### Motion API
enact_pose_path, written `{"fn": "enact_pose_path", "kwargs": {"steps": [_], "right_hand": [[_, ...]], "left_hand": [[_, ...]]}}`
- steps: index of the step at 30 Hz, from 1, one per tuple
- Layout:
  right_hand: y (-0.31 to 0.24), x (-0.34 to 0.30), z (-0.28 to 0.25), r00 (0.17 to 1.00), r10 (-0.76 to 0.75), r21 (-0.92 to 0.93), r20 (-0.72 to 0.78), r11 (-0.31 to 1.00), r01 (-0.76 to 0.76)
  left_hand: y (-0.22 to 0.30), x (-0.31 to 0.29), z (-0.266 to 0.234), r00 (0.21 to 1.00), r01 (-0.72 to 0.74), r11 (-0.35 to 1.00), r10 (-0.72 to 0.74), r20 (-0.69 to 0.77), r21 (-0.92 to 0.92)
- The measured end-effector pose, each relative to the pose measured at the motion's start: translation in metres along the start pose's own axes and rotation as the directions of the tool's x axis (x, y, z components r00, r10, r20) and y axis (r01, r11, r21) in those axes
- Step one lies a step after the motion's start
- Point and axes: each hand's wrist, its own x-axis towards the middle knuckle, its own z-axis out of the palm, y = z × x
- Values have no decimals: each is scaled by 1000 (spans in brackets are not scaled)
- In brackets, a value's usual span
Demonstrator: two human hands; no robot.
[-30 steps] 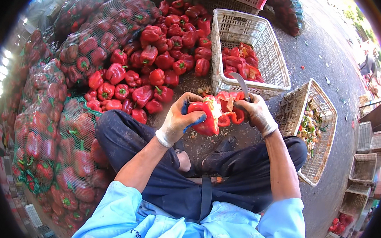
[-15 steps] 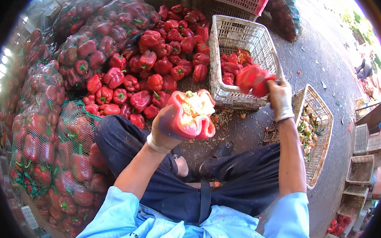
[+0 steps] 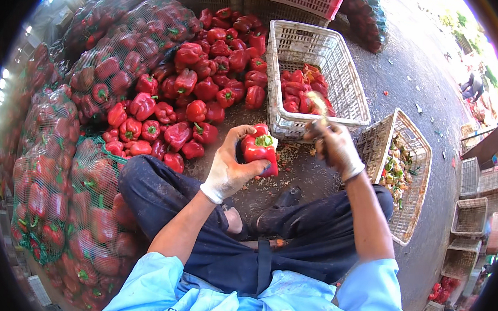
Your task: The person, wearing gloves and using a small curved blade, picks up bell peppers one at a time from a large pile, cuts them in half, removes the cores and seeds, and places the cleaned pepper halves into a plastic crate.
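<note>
My left hand (image 3: 230, 163), in a pale, stained glove, is closed round a cut red bell pepper (image 3: 259, 147) with its green stem facing up and right. To its right, my gloved right hand (image 3: 335, 147) is smeared by motion. Its fingers are closed on a short tool with a pale, narrow end (image 3: 318, 104), which looks like a knife but is too blurred to be sure. That end hangs over the near edge of a white plastic crate (image 3: 304, 120), where red pepper pieces (image 3: 298, 90) lie.
Whole red peppers (image 3: 204, 88) are heaped at the left, beside filled mesh sacks (image 3: 42, 173). At my right, a tilted crate (image 3: 421, 193) holds stems and cores (image 3: 395, 173). Scraps and seeds (image 3: 293, 163) litter the ground before my crossed legs (image 3: 308, 215).
The red piece at my right hand is gone from it; that hand has moved left and nearer me. My left hand has turned the pepper from its open, seedy side to the stem.
</note>
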Motion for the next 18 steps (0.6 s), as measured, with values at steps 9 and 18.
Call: {"fn": "enact_pose_path", "kwargs": {"steps": [9,18], "right_hand": [[-25,-27,57,876,311,288,370,858,-426],[9,-24,56,838,310,400,449,769,-499]], "left_hand": [[-3,-7,17,979,-194,902,151,140,385],[-11,-5,20,958,-273,855,200,206,441]]}}
